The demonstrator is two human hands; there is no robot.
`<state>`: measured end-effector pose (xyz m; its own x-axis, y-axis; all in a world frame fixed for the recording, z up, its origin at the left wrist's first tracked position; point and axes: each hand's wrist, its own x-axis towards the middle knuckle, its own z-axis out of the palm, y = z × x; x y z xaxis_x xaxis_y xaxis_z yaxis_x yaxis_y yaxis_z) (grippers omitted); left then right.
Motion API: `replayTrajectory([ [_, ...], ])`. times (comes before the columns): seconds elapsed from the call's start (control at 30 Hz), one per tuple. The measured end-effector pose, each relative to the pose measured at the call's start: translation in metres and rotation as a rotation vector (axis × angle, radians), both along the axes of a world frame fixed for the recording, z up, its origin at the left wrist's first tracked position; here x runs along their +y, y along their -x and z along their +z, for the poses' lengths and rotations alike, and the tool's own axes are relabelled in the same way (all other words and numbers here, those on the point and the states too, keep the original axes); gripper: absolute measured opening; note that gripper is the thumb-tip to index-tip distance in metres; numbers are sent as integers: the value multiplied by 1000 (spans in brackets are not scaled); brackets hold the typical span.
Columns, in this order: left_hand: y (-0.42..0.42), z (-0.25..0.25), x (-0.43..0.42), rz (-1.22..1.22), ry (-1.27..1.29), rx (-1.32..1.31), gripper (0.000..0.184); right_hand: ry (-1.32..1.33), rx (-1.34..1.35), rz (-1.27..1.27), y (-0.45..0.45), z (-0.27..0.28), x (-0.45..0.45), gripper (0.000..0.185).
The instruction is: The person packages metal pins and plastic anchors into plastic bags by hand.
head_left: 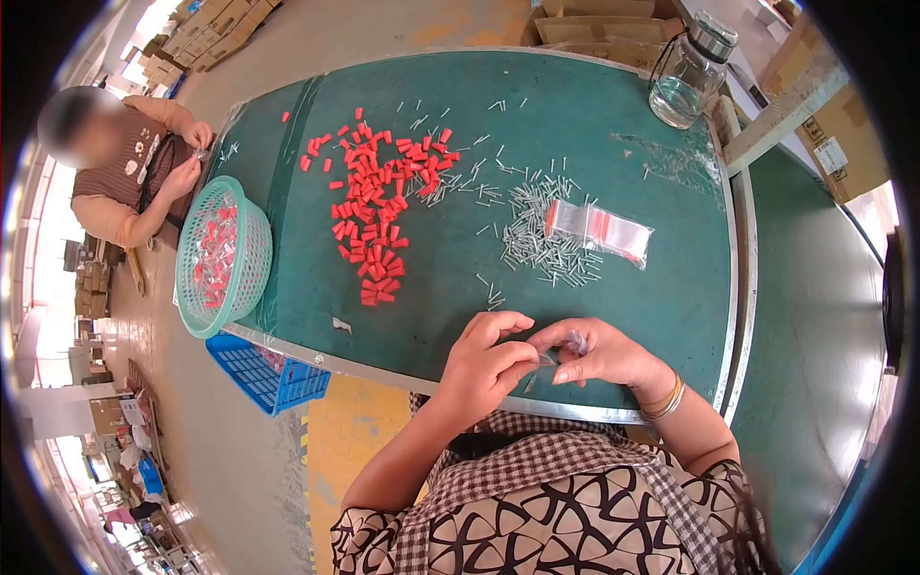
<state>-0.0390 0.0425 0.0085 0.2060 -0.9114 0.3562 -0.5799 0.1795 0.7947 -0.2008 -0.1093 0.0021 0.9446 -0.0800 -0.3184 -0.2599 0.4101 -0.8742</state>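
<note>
Close together at the table's front edge, both hands hold a small clear plastic bag (544, 360). My left hand (484, 369) pinches its left side, and my right hand (596, 353) has its fingers closed round crumpled clear plastic. What the bag holds is too small to tell. Beyond my hands lies a heap of silver screws (546, 235), with a stack of clear bags with red strips (613, 233) resting on its right part. Red plastic plugs (369, 192) are spread to the left of the screws on the green table (431, 316).
A green basket (259, 259) with filled bags stands at the table's left edge, above a blue crate (297, 385). A glass jar (678, 96) stands at the back right. Another person (125, 182) works at the far left. Cardboard boxes (604, 29) are behind the table.
</note>
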Motion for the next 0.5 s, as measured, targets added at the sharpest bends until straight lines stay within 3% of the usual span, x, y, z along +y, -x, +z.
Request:
replayTrajectory([
  [0.5,-3,-2,0,-73,-44,13,17,-24,-71,139,-8,-14,-9,44],
])
